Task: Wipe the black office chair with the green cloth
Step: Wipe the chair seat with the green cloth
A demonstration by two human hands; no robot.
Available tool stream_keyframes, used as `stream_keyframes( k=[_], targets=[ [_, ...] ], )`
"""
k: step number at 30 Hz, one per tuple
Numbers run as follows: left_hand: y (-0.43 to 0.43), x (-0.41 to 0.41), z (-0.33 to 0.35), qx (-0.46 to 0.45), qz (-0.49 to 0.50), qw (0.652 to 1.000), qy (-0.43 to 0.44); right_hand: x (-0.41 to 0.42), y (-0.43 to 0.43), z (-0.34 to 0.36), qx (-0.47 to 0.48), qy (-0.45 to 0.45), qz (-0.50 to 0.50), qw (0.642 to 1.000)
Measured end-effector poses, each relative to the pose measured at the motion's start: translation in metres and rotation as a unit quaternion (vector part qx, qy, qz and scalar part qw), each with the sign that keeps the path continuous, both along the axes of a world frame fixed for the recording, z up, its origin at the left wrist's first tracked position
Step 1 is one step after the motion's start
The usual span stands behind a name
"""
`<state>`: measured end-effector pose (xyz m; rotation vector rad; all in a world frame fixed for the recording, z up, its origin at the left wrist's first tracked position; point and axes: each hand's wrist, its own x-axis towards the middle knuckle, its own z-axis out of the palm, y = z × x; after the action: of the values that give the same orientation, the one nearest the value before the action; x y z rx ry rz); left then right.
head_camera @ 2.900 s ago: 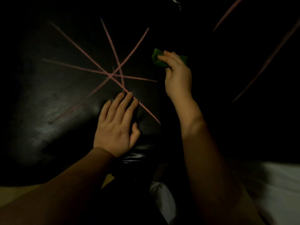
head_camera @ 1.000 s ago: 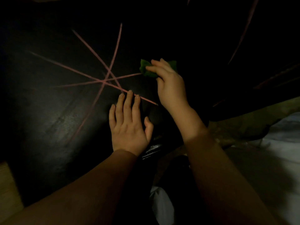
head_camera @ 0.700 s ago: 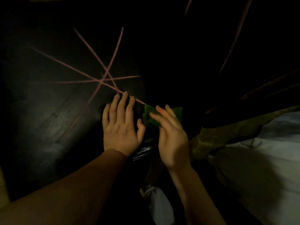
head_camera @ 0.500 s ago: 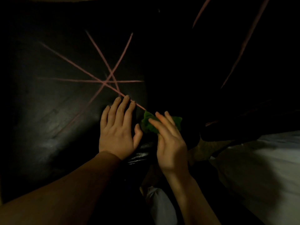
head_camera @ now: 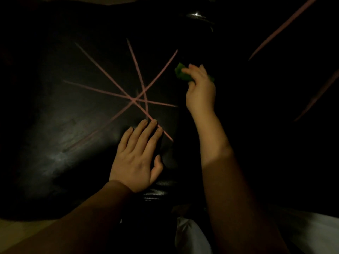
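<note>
The soft, light green cloth bunches easily in the gripping right hand; the left hand lies flat, steadying the black office chair.

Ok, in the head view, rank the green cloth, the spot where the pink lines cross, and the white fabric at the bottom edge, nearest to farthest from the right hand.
1. green cloth: gripped by the right hand itself, at its fingers.
2. pink line crossing: off to the hand's left, on the black chair.
3. white fabric: far below, at the bottom edge beside the forearm.
</note>
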<state>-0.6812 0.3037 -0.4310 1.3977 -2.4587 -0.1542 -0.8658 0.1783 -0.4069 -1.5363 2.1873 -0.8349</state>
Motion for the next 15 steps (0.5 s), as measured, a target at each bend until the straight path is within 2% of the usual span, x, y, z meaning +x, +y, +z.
stream_keyframes(
  k=[4, 8, 15],
  targets=[
    [-0.001, 0.001, -0.001, 0.005, -0.005, 1.000, 0.007, -0.009, -0.065, -0.003, -0.008, -0.051, -0.029, 0.998],
    [-0.001, 0.000, -0.002, 0.011, -0.002, 1.000, 0.010, -0.017, -0.102, -0.001, -0.010, -0.052, -0.022, 0.998],
    [0.000, -0.001, -0.002, 0.007, -0.001, 1.000, 0.011, -0.021, -0.105, 0.000, -0.034, -0.076, -0.009, 0.996]
  ],
)
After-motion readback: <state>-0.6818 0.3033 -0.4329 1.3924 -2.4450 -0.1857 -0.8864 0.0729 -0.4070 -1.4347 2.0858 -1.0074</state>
